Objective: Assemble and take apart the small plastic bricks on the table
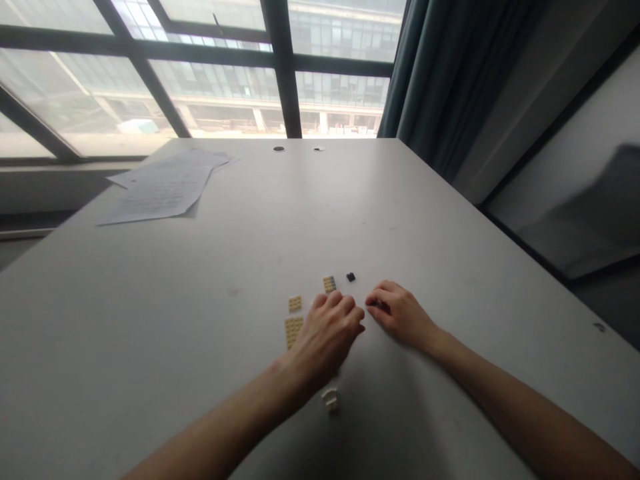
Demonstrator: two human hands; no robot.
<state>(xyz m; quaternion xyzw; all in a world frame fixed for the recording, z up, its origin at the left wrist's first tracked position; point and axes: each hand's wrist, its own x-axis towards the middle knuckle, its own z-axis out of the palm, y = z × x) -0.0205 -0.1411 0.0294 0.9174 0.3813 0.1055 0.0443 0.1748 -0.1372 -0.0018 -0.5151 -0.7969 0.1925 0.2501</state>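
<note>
My left hand (333,330) is closed above the table, with its fingers curled under and whatever they hold hidden. To its right, my right hand (397,310) rests on the table, thumb and fingers pinched round something small and dark that I cannot make out. A larger tan brick plate (293,330) lies partly covered by my left hand. A small tan plate (295,303) sits just beyond it. Past my left knuckles is a tan and blue-grey piece (329,284), with a small black piece (351,277) to its right. Nearer me lies a white piece (331,400).
Printed papers (167,187) lie on the far left of the white table (310,220). Two round cable holes sit near its far edge. Beyond are windows, with a dark curtain (445,80) at the right.
</note>
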